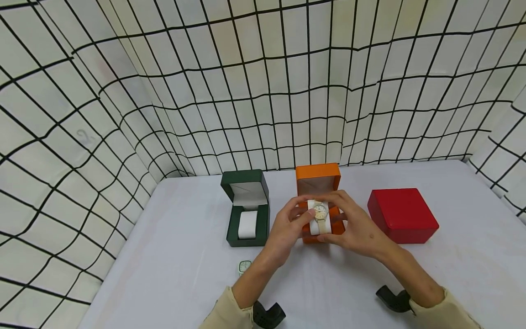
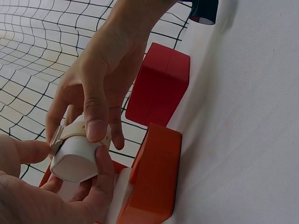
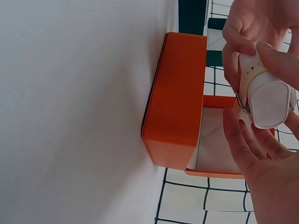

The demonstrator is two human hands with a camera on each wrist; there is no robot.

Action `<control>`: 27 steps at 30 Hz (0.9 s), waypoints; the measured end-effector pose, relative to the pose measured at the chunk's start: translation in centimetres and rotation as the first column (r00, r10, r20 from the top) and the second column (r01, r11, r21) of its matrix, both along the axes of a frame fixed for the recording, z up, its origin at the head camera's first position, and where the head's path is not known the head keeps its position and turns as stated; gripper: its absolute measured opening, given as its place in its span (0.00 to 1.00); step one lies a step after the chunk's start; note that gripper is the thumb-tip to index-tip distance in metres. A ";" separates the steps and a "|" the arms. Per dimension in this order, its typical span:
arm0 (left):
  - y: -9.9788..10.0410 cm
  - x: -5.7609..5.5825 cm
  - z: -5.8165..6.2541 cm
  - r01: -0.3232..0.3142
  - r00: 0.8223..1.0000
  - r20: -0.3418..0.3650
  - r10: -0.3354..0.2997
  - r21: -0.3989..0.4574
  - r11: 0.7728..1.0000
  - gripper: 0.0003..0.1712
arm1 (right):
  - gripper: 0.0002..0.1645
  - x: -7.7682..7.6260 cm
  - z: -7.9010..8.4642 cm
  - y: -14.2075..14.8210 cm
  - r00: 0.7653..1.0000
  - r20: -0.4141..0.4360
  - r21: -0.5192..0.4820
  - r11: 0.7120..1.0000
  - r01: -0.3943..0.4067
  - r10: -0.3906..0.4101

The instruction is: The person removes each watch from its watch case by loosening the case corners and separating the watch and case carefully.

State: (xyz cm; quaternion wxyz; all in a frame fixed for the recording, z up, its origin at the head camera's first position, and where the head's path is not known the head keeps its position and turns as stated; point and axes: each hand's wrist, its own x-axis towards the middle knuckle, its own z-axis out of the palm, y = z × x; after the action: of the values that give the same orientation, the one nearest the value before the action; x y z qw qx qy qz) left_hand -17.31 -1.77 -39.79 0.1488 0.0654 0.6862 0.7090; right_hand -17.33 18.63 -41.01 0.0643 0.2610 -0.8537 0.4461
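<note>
A wristwatch (image 1: 320, 211) with a cream strap and a round dial is wrapped around a white watch cushion (image 2: 74, 158). My left hand (image 1: 284, 228) grips the cushion from below, its thumb against the watch. From the other side, my right hand (image 1: 356, 226) holds the watch and cushion between thumb and fingers; in the left wrist view its thumb lies on the strap with the holes. Both hands hold them above an open orange watch box (image 1: 318, 172), whose lid stands up at the back. The hands partly hide the box's inside.
To the left stands an open green watch box (image 1: 234, 228) with a white cushion in it. A closed red box (image 1: 400, 214) sits on the right. Close to my left forearm lies a small pale-green square watch (image 1: 244, 265), partly covered. Black netting surrounds the white table (image 1: 172, 237).
</note>
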 end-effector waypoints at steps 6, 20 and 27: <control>0.0 -0.2 0.0 0.019 1.000 -0.007 -0.019 0.033 0.999 0.24 | 0.53 0.2 0.1 0.1 1.000 -0.015 0.001 1.000 0.024 -0.024; -0.3 -0.3 0.0 0.030 0.998 -0.051 -0.031 -0.020 0.999 0.35 | 0.52 0.6 0.2 0.2 0.999 0.000 -0.055 0.998 0.037 -0.037; -0.2 -0.4 0.0 0.040 0.998 -0.042 -0.042 -0.034 0.999 0.36 | 0.52 0.7 0.2 0.2 0.999 0.001 -0.063 0.997 0.037 -0.037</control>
State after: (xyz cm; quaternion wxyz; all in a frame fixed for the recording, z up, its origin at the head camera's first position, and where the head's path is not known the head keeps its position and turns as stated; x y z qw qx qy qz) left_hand -17.73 -2.01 -39.84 0.1496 0.0923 0.6993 0.6929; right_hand -16.59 18.86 -40.79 0.0809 0.2429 -0.8438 0.4716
